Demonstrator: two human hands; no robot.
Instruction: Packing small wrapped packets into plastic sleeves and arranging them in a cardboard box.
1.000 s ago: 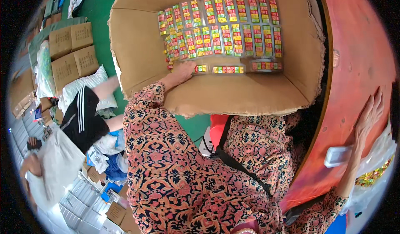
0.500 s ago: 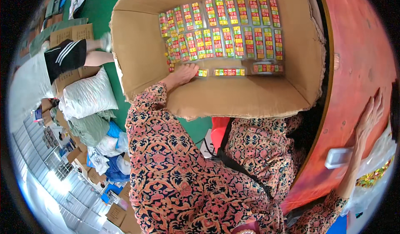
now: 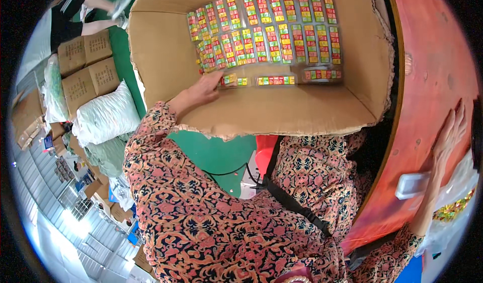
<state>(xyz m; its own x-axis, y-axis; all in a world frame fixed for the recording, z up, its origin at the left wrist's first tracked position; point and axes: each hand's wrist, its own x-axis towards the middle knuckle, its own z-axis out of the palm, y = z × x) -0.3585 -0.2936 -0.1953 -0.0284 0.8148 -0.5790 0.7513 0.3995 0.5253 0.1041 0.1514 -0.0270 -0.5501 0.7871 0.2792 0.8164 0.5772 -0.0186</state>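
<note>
A large open cardboard box (image 3: 282, 112) stands before me. Inside are rows of clear packs (image 3: 260, 44), each showing a strip of small red, yellow and green blocks. My left hand (image 3: 204, 89) reaches over the near left part of the box, fingers closed at the left end of a front-row pack (image 3: 241, 81); its fingertips are partly hidden. Beside that lie another pack (image 3: 275, 80) and one at the right end (image 3: 323, 75). My right hand (image 3: 449, 132) lies flat on the red table (image 3: 422, 81), fingers stretched out and holding nothing.
A small clear plastic tray (image 3: 412, 186) lies by my right forearm, near a clear bag with shiny gold-red contents (image 3: 453, 207). Left on the green floor are cartons (image 3: 90, 84) and a stuffed white sack (image 3: 106, 114). A person's legs (image 3: 98, 11) show at upper left.
My left hand has moved left along the front row, uncovering more of the pack there. My right hand stays flat on the table. The person at left has moved farther up the view.
</note>
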